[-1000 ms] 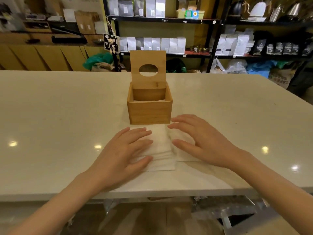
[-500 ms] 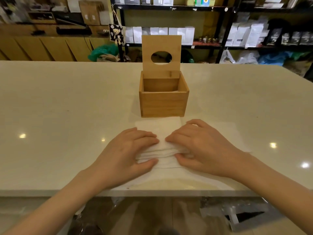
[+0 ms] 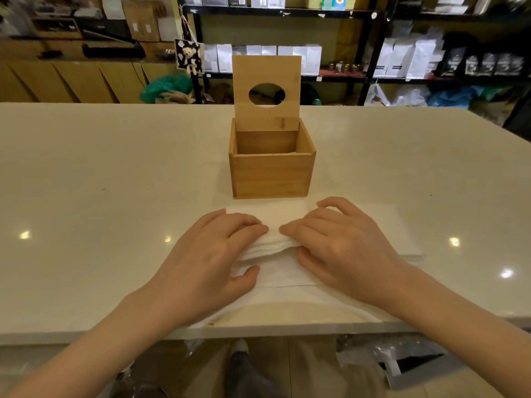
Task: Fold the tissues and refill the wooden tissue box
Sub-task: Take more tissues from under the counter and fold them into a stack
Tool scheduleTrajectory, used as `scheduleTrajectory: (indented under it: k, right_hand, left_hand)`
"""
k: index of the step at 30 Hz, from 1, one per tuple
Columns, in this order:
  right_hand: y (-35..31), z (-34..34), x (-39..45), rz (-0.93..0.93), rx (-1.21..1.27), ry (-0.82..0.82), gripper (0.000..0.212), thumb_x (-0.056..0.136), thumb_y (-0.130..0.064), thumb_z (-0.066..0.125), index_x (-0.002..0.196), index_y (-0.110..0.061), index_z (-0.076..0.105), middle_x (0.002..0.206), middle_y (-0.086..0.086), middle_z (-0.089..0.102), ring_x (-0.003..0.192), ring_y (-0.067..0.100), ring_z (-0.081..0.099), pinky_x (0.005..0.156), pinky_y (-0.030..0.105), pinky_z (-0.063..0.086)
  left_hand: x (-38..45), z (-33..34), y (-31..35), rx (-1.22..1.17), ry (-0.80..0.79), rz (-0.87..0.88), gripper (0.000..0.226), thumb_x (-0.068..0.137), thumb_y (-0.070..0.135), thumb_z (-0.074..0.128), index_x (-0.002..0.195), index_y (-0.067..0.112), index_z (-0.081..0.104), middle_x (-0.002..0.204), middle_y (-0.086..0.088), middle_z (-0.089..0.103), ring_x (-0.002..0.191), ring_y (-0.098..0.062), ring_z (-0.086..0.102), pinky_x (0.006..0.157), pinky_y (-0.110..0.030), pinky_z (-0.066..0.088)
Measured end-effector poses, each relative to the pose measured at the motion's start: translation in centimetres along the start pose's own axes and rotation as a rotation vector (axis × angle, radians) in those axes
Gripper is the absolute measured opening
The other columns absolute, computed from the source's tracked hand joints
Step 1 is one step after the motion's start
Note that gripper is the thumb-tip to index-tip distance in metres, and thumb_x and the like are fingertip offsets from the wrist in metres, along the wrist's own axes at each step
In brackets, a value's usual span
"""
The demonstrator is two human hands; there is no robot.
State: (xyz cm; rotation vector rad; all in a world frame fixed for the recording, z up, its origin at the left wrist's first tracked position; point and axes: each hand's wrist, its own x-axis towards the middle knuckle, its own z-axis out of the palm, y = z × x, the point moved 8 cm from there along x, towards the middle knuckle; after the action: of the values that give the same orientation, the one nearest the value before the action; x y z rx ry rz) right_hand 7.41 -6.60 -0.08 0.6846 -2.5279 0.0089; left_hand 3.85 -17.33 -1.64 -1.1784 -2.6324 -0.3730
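Note:
A stack of white tissues (image 3: 275, 245) lies on the pale counter just in front of the wooden tissue box (image 3: 271, 175). The box stands open, its lid (image 3: 266, 91) with an oval hole tipped upright at the back; the inside looks bare. My left hand (image 3: 212, 254) and my right hand (image 3: 342, 245) rest on the stack from either side, fingertips almost meeting in the middle, thumbs tucked under the raised edges of several sheets. A flat part of the tissues (image 3: 402, 231) spreads to the right under my right hand.
The counter (image 3: 100, 182) stretches wide to both sides, its front edge close to me. Behind it stand dark shelves (image 3: 359, 47) with white and black bags, and wooden cabinets (image 3: 71, 79) at the left.
Both hands have drawn together on the tissues, from apart to nearly touching, and the sheets bunched up between them. The head camera also moved, so the box appears farther off.

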Motion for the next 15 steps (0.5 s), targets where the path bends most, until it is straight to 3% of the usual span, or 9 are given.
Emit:
scheduleTrajectory:
  k: [4,9,15]
  right_hand:
    - [-1.4,-0.4,-1.2,-0.121,-0.124,0.121,0.018,0.083,-0.014,0.056,0.094,-0.011,0.069,0.080,0.005,0.075,0.071,0.021,0.069,0.086,0.037,0.043]
    - [-2.2,-0.4,-2.2,-0.162,-0.169,0.128,0.015,0.081,-0.012,0.062,0.094,-0.011,0.068,0.083,0.006,0.074,0.073,0.023,0.068,0.087,0.039,0.041]
    - [-1.9,0.5,-2.5,-0.140,-0.091,0.010,0.023,0.086,-0.028,0.054,0.094,-0.014,0.070,0.083,0.002,0.073,0.074,0.020,0.065,0.086,0.038,0.045]
  left_hand:
    - [-0.2,0.2,0.3,0.040,0.011,0.025,0.047,0.073,0.043,0.045,0.111,0.023,0.061,0.106,0.006,0.068,0.098,-0.006,0.054,0.096,-0.028,0.034]
    - [-0.7,0.4,0.5,0.007,0.038,0.075,0.039,0.073,0.037,0.048,0.102,0.020,0.068,0.101,0.004,0.071,0.092,-0.012,0.065,0.098,-0.026,0.040]
    - [-1.3,0.5,1.8,0.079,0.087,0.227,0.033,0.078,0.027,0.049,0.095,0.014,0.073,0.094,-0.002,0.075,0.083,-0.018,0.071,0.075,-0.029,0.056]
